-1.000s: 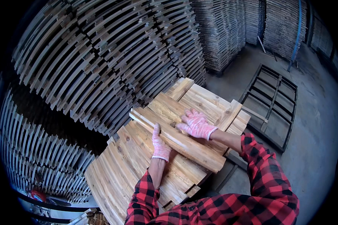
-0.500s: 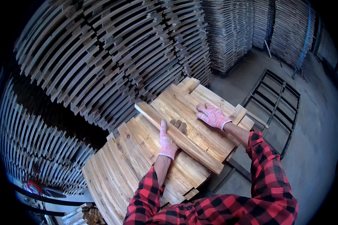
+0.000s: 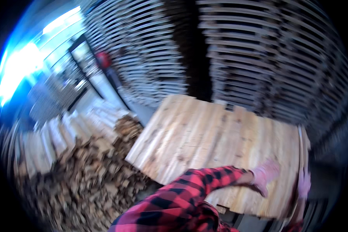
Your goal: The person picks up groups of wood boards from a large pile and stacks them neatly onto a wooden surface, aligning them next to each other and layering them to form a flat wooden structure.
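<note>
Reaching over boards, left hand splays; right hand points ahead, grip unclear.

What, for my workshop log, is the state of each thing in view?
Wooden boards: laid side by side, ends uneven
Left hand: gloved, open, over the boards; contact unclear
Right hand: gloved, at their right edge; grip unclear
Slat stacks: tall, layered with gaps
Wood pieces: heaped loosely
Red object: too blurred to tell
</note>
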Demonstrator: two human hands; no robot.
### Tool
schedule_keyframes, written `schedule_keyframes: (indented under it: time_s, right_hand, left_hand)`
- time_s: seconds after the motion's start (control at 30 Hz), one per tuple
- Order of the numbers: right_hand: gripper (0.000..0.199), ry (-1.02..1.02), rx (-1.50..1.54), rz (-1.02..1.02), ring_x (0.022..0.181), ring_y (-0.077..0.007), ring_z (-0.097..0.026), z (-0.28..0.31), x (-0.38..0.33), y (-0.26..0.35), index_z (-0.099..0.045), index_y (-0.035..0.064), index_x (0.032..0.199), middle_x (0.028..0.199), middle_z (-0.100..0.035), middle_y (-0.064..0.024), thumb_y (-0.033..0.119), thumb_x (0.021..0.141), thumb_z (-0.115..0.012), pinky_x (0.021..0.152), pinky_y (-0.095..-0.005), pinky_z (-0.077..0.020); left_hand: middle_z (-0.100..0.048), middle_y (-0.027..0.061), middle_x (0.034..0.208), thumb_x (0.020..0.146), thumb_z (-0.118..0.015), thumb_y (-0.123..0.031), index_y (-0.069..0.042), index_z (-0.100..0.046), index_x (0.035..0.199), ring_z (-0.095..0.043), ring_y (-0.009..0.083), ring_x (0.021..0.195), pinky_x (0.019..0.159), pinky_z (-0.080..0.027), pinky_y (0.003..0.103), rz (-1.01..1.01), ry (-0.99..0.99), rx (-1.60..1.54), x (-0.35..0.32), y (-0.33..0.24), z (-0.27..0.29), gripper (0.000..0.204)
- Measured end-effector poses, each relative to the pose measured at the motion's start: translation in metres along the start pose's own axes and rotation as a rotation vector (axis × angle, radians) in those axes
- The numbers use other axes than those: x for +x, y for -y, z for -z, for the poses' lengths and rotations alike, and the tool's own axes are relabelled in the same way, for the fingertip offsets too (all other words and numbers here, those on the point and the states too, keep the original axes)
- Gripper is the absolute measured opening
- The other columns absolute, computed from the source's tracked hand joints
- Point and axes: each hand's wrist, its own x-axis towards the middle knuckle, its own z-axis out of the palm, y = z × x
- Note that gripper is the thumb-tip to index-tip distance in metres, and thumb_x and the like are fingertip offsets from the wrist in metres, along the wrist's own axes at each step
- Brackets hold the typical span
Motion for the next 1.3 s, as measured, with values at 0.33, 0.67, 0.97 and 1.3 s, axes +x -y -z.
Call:
schedule_keyframes:
  time_s: [0.33, 0.67, 0.97, 1.3]
  right_hand:
    - [0.06, 0.041, -0.389, 0.082, 0.118, -0.038, -0.054, -0.034, 0.023, 0.007, -0.032, 0.0193, 0.158, 0.154, -0.04, -0.0199, 0.044, 0.104, -0.043, 0.091, -0.0464, -0.0466]
    - [0.059, 0.178, 0.175, 0.649, 0.134, -0.0335, -0.046, -0.062, -0.093, 0.463, -0.041, 0.011, 0.15, 0.149, -0.043, -0.0197, 0.035, 0.099, -0.057, 0.112, -0.0408, -0.0381]
    - [0.078, 1.165, 0.776, 1.413, 0.124, -0.0294, -0.058, -0.037, -0.365, 0.866, -0.034, 0.0011, 0.153, 0.143, -0.053, -0.0213, 0.038, 0.092, -0.066, 0.107, -0.0375, -0.0422]
    - [0.088, 1.647, 0.478, 1.361, 0.122, -0.0281, -0.06, -0.049, -0.517, 1.049, -0.043, -0.0036, 0.147, 0.134, -0.062, -0.0178, 0.062, 0.091, -0.062, 0.106, -0.0391, -0.0433]
  left_hand:
    - [-0.023, 0.0321, 0.16, 0.06, -0.08, -0.063, 0.002, -0.03, 0.154, -0.018, 0.0428, 0.152, 0.125, -0.017, 0.047, 0.272, 0.028, -0.332, -0.044, 0.036, 0.014, 0.125]
    - [-0.05, 0.0168, 0.143, 0.103, -0.05, -0.043, -0.003, -0.037, 0.151, -0.054, 0.03, 0.125, 0.105, -0.045, 0.041, 0.173, -1.382, -1.374, -0.547, -0.027, 0.143, 0.064]
    - [-0.047, 0.0182, 0.148, 0.1, -0.049, -0.06, -0.003, -0.043, 0.146, -0.049, 0.0348, 0.134, 0.112, -0.04, 0.052, 0.569, -2.397, -0.199, -0.725, -0.259, 0.19, 0.073]
    - [-0.018, 0.032, 0.16, 0.075, -0.046, -0.092, -0.008, -0.01, 0.16, -0.028, 0.0538, 0.143, 0.115, -0.029, 0.066, -0.122, -2.277, -0.551, -0.738, -0.375, 0.239, 0.125]
